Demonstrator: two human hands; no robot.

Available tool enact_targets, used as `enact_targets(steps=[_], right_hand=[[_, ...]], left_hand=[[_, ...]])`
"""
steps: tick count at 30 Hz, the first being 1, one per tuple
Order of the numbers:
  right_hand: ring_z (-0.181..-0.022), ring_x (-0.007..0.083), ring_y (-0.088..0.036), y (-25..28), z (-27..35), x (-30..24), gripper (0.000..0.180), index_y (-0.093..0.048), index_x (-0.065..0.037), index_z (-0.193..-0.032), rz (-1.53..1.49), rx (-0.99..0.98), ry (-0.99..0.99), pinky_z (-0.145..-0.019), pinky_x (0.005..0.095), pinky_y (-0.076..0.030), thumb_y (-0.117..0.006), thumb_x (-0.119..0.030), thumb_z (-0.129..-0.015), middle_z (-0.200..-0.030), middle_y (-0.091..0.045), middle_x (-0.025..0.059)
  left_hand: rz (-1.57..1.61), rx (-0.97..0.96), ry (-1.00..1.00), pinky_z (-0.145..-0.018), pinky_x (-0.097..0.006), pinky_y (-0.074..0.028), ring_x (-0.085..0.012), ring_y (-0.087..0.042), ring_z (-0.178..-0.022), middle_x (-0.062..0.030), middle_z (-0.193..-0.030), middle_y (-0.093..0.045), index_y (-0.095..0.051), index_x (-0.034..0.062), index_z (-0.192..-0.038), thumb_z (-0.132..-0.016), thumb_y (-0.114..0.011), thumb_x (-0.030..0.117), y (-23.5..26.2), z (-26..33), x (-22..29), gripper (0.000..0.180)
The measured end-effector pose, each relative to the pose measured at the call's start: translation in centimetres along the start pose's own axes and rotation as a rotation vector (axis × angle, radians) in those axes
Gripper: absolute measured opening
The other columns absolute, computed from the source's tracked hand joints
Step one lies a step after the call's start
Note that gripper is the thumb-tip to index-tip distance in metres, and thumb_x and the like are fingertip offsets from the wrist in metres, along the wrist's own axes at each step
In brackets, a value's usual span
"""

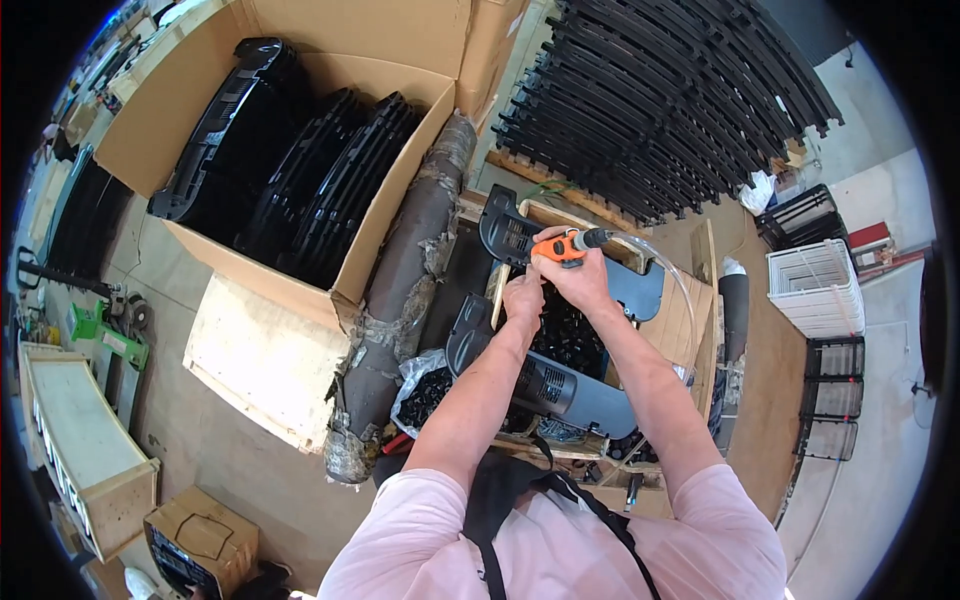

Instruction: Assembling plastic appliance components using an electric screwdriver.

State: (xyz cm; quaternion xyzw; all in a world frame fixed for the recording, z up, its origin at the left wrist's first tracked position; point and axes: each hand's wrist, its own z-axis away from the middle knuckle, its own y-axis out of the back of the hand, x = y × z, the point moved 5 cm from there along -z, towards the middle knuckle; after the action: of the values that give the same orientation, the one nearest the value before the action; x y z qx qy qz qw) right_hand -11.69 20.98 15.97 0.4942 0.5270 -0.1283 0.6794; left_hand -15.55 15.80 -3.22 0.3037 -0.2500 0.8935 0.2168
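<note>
Above the bench, an orange tool with a clear hose sits in the right hand, fingers wrapped tight around its body. Just beside it, the left hand has its fingers curled shut, probably on a small part, though the view hides it. Below both lie dark housings and a bin of black parts. Further left stands a carton of black panels; behind, stacked black racks.
</note>
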Motion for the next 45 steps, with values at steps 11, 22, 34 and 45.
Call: enact_targets(steps=[11, 22, 34, 45], right_hand=[[-0.106, 0.0168, -0.07, -0.4, 0.3, -1.0, 0.051, -0.068, -0.004, -0.127, -0.031, -0.127, 0.046, -0.1, 0.0333, -0.053, -0.076, -0.011, -0.077, -0.116, -0.075, 0.007], [-0.118, 0.0186, -0.067, 5.7, 7.6, -4.9, 0.051, -0.064, -0.001, -0.133, -0.411, 0.076, 0.137, -0.105, 0.0357, -0.054, -0.081, -0.002, -0.085, -0.128, -0.073, 0.0117], [-0.119, 0.0297, -0.068, 11.5, 36.4, 8.4, 0.061, -0.054, 0.0, -0.141, -0.876, 0.336, -0.492, -0.107, 0.0461, -0.052, -0.077, -0.004, -0.085, -0.129, -0.07, 0.0213], [-0.115, 0.0286, -0.069, 5.8, 52.3, 19.5, 0.043, -0.053, -0.006, -0.137, -1.29, 0.7, -0.9, -0.099, 0.0494, -0.058, -0.067, -0.019, -0.098, -0.13, -0.067, 0.0154]], left_hand=[[-0.15, 0.059, -0.011, -0.05, -0.039, -0.04, -0.0176, -0.055, -0.052, -0.0051, -0.06, -0.058, -0.069, 0.0025, -0.075, -0.103, -0.061, 0.054, 0.2, -1.7, -0.9, 0.059], [-0.268, -0.214, 0.069, -0.047, -0.03, -0.038, -0.0118, -0.047, -0.056, 0.0033, -0.067, -0.047, -0.069, 0.0075, -0.101, -0.101, -0.062, 0.062, 3.1, 3.3, 1.2, 0.055], [-1.052, -0.703, -0.077, -0.074, -0.035, -0.054, -0.0169, -0.065, -0.081, -0.0071, -0.091, -0.07, -0.073, 0.0073, -0.113, -0.104, -0.058, 0.037, 13.1, 18.0, -8.7, 0.035], [-1.755, -1.132, -0.24, -0.108, -0.047, -0.047, -0.04, -0.057, -0.129, -0.018, -0.133, -0.065, -0.07, 0.0089, -0.123, -0.092, -0.074, 0.036, 5.3, 24.8, -3.5, 0.042]])
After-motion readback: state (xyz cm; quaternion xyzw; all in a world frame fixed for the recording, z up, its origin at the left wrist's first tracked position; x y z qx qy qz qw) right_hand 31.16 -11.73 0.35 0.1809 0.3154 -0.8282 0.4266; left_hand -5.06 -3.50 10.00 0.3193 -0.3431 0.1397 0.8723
